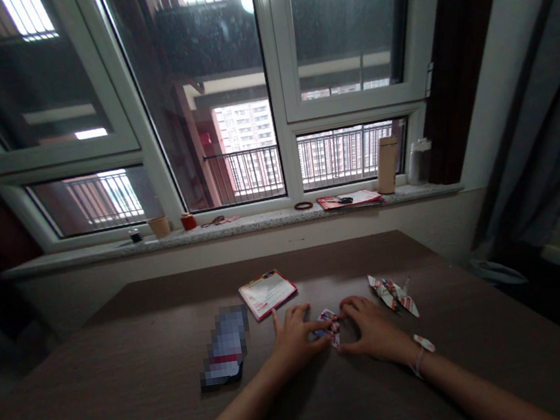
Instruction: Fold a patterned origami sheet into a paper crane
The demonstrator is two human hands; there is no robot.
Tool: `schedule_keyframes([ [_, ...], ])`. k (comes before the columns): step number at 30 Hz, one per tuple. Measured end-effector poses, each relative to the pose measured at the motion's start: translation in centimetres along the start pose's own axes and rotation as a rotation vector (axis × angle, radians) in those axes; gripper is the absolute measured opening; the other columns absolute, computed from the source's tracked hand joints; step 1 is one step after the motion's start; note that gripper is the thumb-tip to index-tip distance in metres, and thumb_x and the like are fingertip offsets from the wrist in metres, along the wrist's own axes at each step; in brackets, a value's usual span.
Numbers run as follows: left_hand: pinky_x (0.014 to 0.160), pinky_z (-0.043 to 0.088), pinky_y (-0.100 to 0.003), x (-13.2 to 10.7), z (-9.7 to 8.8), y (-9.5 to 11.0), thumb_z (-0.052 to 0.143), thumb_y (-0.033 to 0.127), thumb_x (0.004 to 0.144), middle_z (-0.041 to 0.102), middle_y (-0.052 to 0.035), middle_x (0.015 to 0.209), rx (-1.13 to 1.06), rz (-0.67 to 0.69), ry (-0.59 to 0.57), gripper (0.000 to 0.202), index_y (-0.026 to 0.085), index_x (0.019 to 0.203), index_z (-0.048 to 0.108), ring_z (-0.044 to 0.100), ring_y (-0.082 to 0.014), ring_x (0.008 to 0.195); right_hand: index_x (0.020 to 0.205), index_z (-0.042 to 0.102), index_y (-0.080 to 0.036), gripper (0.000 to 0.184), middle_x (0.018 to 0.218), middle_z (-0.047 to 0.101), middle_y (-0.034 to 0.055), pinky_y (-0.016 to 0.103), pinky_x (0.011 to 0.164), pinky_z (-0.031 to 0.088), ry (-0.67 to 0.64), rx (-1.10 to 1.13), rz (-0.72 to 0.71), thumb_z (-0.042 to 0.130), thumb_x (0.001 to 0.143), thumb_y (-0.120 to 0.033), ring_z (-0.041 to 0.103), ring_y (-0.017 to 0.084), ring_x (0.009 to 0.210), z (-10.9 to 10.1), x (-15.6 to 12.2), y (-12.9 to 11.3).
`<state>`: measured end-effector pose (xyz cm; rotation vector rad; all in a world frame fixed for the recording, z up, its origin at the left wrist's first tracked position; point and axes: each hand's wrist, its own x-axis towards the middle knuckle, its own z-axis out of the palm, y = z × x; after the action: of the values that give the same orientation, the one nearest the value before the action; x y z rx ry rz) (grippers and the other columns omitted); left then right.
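Note:
A small folded piece of printed paper point(334, 331) lies between my two hands above the middle of the brown table. My left hand point(298, 336) holds it from the left, thumb and index finger on its surface. From the other side, the fingers and thumb of my right hand point(372, 329) are curled in at its right edge. Around my right wrist is a band with a pale tag point(424, 343). A folded paper bird point(395, 296) rests to the right of my right hand. Beyond my left hand lies a stack of printed paper sheets point(268, 295).
A blurred-out flat object, perhaps a phone point(225, 350), lies on the table point(125, 371) at left. On the windowsill point(261, 222) stand a tan bottle point(387, 166), a clear bottle point(419, 162), a paper cup point(159, 227), a red spool point(188, 221) and papers with scissors point(345, 200).

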<state>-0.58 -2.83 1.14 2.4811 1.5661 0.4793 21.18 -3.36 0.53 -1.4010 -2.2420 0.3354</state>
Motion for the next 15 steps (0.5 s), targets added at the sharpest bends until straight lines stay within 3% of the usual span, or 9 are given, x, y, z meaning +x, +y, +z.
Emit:
schedule_keyframes([
  [15, 0.107, 0.001, -0.072, -0.10, 0.20, -0.17, 0.059, 0.050, 0.087, 0.046, -0.0041, 0.142, 0.047, -0.007, 0.008, 0.036, 0.046, 0.123, 0.059, 0.036, -0.0323, 0.134, 0.127, 0.056, -0.029, 0.061, 0.126, 0.050, 0.0072, 0.040, 0.108, 0.030, -0.009, -0.019, -0.018, 0.066, 0.075, -0.058, 0.043, 0.026, 0.121, -0.18, -0.12, -0.15],
])
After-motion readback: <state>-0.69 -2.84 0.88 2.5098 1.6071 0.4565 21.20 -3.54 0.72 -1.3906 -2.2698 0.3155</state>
